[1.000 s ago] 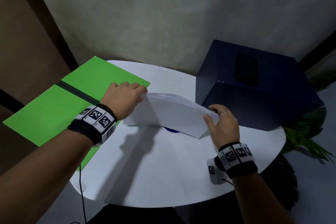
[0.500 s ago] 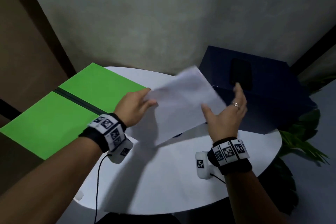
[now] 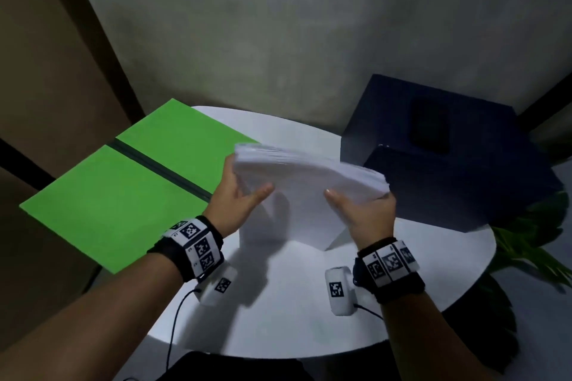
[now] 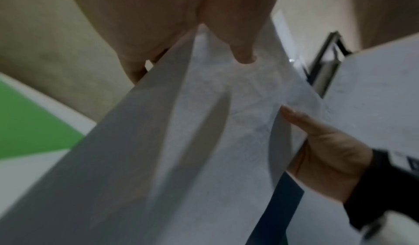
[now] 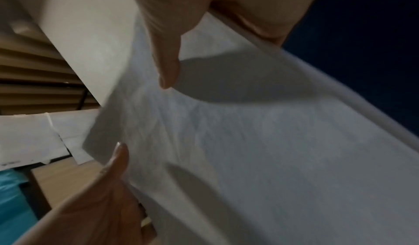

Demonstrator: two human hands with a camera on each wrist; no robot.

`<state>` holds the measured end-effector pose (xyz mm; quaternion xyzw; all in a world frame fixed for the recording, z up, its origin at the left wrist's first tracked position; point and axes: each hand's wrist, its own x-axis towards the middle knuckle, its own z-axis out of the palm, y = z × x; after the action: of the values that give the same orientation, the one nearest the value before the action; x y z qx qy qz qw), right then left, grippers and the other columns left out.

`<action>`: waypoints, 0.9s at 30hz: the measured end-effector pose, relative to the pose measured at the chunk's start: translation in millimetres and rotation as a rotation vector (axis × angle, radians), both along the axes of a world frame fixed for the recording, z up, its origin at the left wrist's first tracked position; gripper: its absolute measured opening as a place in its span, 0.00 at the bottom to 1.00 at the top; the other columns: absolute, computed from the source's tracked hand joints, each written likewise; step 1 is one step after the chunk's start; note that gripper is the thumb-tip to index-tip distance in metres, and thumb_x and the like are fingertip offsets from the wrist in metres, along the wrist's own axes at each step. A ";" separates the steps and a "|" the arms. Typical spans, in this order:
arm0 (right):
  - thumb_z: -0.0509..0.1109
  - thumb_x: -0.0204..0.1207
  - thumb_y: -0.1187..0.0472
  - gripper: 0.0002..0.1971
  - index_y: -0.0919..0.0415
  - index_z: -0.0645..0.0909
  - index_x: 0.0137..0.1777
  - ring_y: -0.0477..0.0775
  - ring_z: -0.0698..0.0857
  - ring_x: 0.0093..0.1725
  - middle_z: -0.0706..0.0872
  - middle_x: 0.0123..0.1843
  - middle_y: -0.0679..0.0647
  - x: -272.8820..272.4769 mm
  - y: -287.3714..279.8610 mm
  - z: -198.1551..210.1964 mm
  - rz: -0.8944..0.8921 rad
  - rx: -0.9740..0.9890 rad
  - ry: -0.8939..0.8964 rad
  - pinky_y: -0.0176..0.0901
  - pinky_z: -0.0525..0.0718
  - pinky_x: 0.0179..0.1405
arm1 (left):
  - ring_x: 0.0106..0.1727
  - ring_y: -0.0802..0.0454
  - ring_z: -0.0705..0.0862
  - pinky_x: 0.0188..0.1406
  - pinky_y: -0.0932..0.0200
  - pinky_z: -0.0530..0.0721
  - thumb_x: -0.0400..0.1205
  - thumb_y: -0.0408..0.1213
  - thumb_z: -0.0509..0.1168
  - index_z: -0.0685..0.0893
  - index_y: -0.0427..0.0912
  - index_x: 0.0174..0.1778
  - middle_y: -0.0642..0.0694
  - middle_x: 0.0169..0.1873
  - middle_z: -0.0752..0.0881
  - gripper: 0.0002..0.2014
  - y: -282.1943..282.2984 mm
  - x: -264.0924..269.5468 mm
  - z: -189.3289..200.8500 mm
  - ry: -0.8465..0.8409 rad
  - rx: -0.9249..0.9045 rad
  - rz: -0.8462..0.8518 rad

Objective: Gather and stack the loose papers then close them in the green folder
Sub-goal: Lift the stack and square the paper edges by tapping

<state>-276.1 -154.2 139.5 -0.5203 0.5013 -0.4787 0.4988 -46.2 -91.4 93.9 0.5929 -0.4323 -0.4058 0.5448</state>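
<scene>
A stack of white papers [image 3: 306, 192] stands on its lower edge on the white round table [image 3: 278, 312], tilted toward me. My left hand [image 3: 244, 195] holds its left side, thumb in front and fingers behind. My right hand [image 3: 359, 210] holds the right side the same way. The left wrist view shows the papers [image 4: 204, 141] with my left thumb [image 4: 240, 39] on them and my right hand [image 4: 322, 146] opposite. In the right wrist view my right thumb [image 5: 167, 61] presses the papers [image 5: 260, 141]. The green folder [image 3: 123, 192] lies open and flat at the table's left, overhanging its edge.
A dark blue box [image 3: 448, 164] stands on the table's right rear, close behind the papers. A green plant [image 3: 532, 241] sits beyond the right edge. A grey wall rises behind the table.
The papers went from lying low on the table to being lifted and turned upright. My right hand, open half a second ago, now holds the right side of the stack.
</scene>
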 end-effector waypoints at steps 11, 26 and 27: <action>0.82 0.65 0.72 0.24 0.55 0.80 0.57 0.44 0.89 0.47 0.89 0.48 0.46 -2.7 -10.0 1.4 -0.040 -0.110 -0.159 0.39 0.88 0.48 | 0.56 0.55 0.89 0.59 0.55 0.86 0.58 0.60 0.82 0.80 0.37 0.66 0.52 0.53 0.91 0.45 -20.1 -2.4 17.8 0.095 -0.103 0.097; 0.88 0.56 0.68 0.31 0.52 0.80 0.58 0.54 0.91 0.55 0.91 0.53 0.51 -13.2 -21.3 -33.7 0.090 0.080 -0.050 0.46 0.90 0.52 | 0.59 0.51 0.88 0.59 0.53 0.86 0.55 0.47 0.85 0.76 0.37 0.68 0.43 0.58 0.89 0.45 -33.3 -1.3 5.2 0.201 -0.055 0.100; 0.87 0.56 0.70 0.28 0.53 0.82 0.55 0.55 0.91 0.54 0.92 0.50 0.50 -12.0 -20.4 -35.2 0.079 0.091 -0.015 0.43 0.90 0.49 | 0.60 0.49 0.88 0.61 0.50 0.86 0.55 0.46 0.85 0.77 0.39 0.67 0.42 0.59 0.89 0.44 -34.1 -2.9 3.6 0.188 -0.034 0.078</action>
<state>-288.2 -174.6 104.3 -0.5130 0.4978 -0.4393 0.5441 -49.1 -125.5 97.5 0.5593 -0.3627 -0.4308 0.6083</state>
